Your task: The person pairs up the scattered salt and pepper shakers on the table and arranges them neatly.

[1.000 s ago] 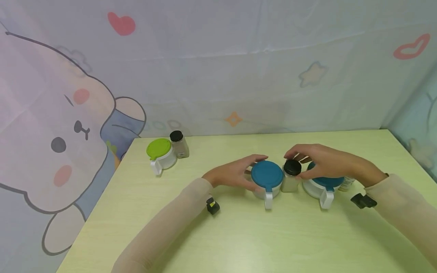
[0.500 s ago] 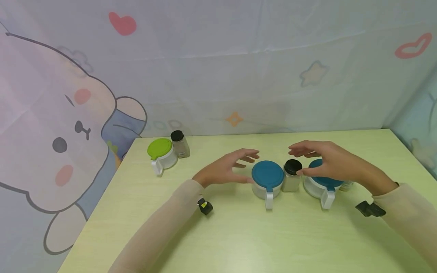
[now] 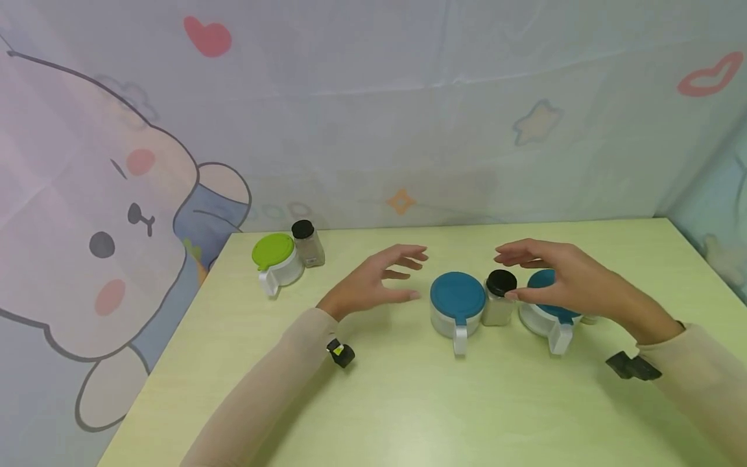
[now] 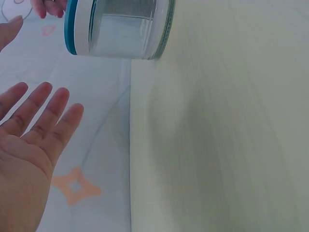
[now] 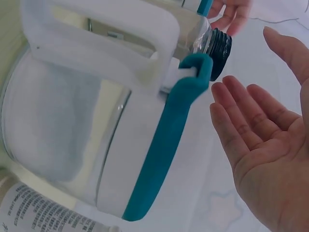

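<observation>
My left hand (image 3: 373, 280) hovers with fingers spread, to the left of a blue-lidded seasoning jar (image 3: 458, 295) with a white handle. In the left wrist view that clear jar (image 4: 125, 29) stands apart from the open palm (image 4: 24, 164). A clear bottle with a black cap (image 3: 500, 283) stands right beside the jar. My right hand (image 3: 563, 272) is held above a second blue-lidded jar (image 3: 539, 321), hiding part of its lid, and its thumb tip overlaps the black cap's edge. The right wrist view shows that palm (image 5: 275, 164) holding nothing, facing the teal lid (image 5: 159, 159).
A green-lidded jar (image 3: 274, 253) and a black-capped bottle of greyish powder (image 3: 308, 244) stand together at the back left. A white bottle with printed text (image 5: 38, 210) lies close behind the right jar. A patterned cloth (image 3: 350, 117) hangs along the table's back edge.
My left hand has let go of the left blue-lidded jar and drawn back leftward. My right hand has opened and lifted slightly from the black-capped bottle. The jars stay where they were.
</observation>
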`<action>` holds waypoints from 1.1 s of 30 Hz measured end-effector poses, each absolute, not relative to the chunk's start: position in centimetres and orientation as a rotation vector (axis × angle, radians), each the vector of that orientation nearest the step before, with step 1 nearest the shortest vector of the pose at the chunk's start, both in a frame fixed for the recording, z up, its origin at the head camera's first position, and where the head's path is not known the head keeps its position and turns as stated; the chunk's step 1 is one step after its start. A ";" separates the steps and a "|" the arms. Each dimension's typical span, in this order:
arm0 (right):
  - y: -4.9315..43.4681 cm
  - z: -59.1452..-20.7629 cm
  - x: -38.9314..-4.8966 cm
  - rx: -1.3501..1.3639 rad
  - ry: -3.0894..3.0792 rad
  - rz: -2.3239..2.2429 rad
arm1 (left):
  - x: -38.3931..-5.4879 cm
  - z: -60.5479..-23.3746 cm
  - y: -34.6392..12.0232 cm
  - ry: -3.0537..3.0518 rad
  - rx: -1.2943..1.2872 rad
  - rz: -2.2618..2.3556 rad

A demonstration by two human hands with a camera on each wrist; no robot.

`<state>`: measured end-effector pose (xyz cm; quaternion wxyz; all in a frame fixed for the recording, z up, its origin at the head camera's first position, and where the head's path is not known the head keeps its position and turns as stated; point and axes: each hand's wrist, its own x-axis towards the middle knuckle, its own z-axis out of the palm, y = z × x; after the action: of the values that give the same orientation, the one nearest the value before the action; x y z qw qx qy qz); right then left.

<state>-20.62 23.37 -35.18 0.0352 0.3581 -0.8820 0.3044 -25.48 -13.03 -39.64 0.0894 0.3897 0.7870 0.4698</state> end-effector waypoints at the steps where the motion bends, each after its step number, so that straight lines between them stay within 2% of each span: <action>1: 23.3 -35.2 -20.6 1.106 -2.701 0.940 | -25.4 -39.6 -13.1 2.343 1.154 1.408; 19: 21.5 -35.1 -20.0 1.137 -2.637 1.021 | -23.3 -37.9 -14.9 2.411 1.021 1.506; 33: 18.9 -35.1 -20.1 1.197 -2.619 1.130 | -23.2 -38.0 -16.5 2.394 0.985 1.579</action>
<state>-20.06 18.88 -35.07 0.0239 0.3868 -0.8465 0.3651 -23.16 -16.51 -38.01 0.0547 0.3242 0.7883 0.5201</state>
